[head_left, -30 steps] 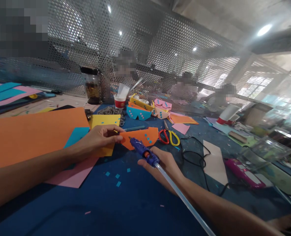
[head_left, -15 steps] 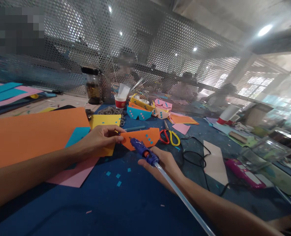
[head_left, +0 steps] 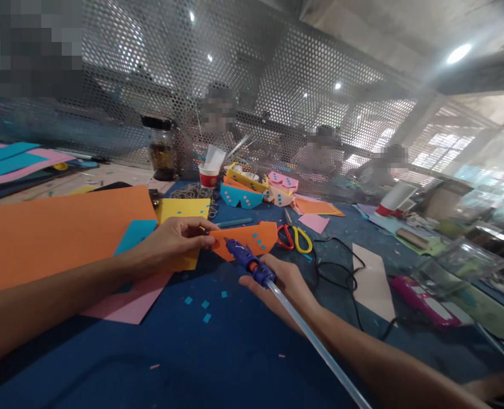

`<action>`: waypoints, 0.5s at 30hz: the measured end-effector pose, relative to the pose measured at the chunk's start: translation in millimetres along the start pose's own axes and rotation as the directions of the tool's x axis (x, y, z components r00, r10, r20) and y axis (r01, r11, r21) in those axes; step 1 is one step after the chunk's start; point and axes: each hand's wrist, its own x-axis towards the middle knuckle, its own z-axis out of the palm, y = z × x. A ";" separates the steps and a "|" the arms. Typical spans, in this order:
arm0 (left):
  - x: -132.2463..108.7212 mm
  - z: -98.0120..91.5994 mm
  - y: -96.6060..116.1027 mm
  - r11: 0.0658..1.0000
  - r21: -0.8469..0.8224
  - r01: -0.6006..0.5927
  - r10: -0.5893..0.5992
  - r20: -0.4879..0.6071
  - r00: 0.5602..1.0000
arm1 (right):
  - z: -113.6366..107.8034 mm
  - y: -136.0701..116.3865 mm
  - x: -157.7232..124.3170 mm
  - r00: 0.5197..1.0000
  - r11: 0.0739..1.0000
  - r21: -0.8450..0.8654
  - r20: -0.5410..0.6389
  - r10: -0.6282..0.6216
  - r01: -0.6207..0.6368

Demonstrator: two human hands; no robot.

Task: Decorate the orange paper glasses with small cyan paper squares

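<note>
My left hand (head_left: 179, 241) pinches the left end of an orange paper piece (head_left: 263, 233), which has small blue squares on its right part. My right hand (head_left: 284, 284) is wrapped round a blue glue gun (head_left: 250, 264) with a long clear glue stick (head_left: 315, 343) coming out of its back. The gun's nozzle is at the front of the orange paper, near its left part; whether it touches cannot be made out. Several loose blue squares (head_left: 205, 304) lie on the dark blue table (head_left: 218, 363) below my hands.
Scissors (head_left: 294, 238) lie right of the orange piece, beside a black cord (head_left: 337, 266). Decorated paper pieces (head_left: 241, 196), a paper cup (head_left: 208, 176) and a jar (head_left: 162, 150) stand behind. Large orange paper (head_left: 64, 233) is at left, a pink device (head_left: 426, 301) at right.
</note>
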 end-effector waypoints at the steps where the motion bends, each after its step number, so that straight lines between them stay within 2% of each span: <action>1: 0.4 0.2 -0.2 1.000 -0.011 0.000 0.000 -0.002 1.000 | 0.2 0.4 -0.1 1.000 1.000 -0.006 -0.004 0.000 0.000; 15: 1.2 -1.0 -3.7 0.999 -0.038 0.005 -0.005 -0.002 1.000 | -2.1 -3.5 0.4 1.000 1.000 0.005 0.007 0.018 -0.018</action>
